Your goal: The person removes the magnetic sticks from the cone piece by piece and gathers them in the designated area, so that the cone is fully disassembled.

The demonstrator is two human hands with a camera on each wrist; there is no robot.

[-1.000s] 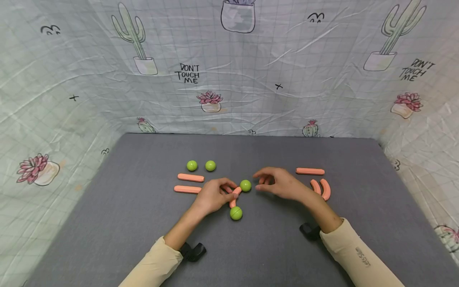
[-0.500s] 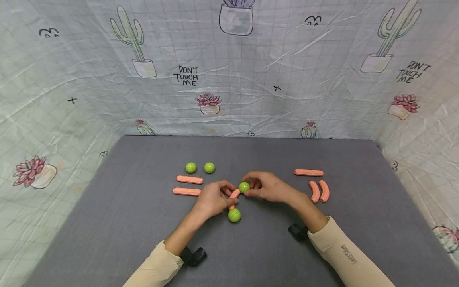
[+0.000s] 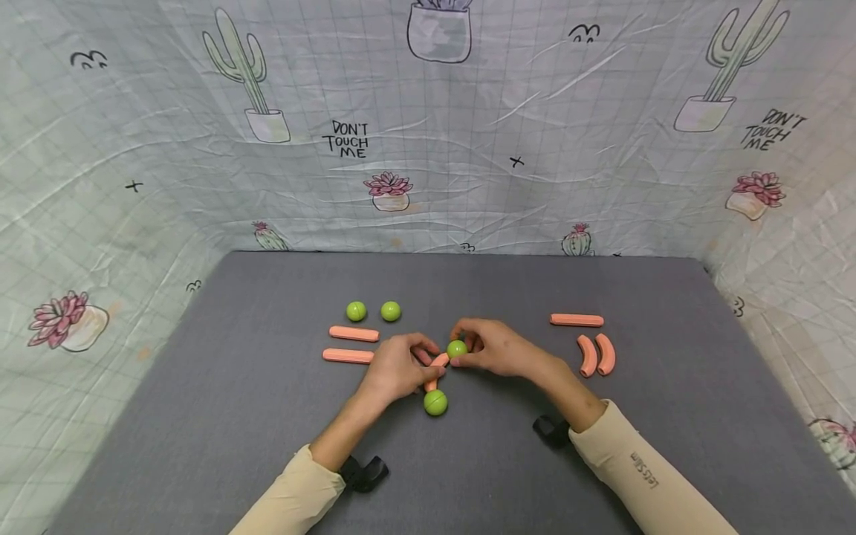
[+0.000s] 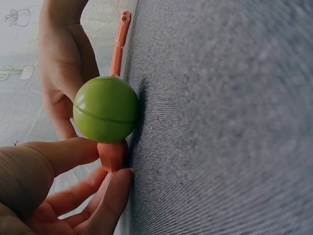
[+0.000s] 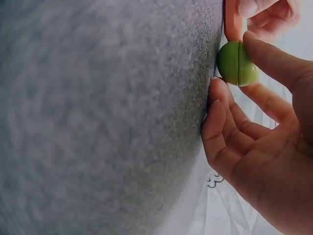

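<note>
A curved orange toy stick [image 3: 431,385] lies near the table's middle, one green ball [image 3: 458,349] at its far end and another green ball [image 3: 435,403] at its near end. My left hand [image 3: 396,368] pinches the stick between thumb and fingers, which partly cover it. With thumb and fingers, my right hand [image 3: 498,349] holds the far ball. In the right wrist view this ball [image 5: 230,63] shows a seam and meets the end of the orange stick [image 5: 233,23]. The near ball [image 4: 106,111] hides part of the stick in the left wrist view.
On the left lie two straight orange sticks [image 3: 354,334], with two green balls [image 3: 357,311] behind them. To the right are a straight orange stick [image 3: 576,320] and two curved ones [image 3: 605,354]. A printed cloth [image 3: 441,141] hangs around the grey table [image 3: 481,468].
My right hand has moved left and taken hold of the far green ball. My left hand still grips the curved stick, which has hardly moved.
</note>
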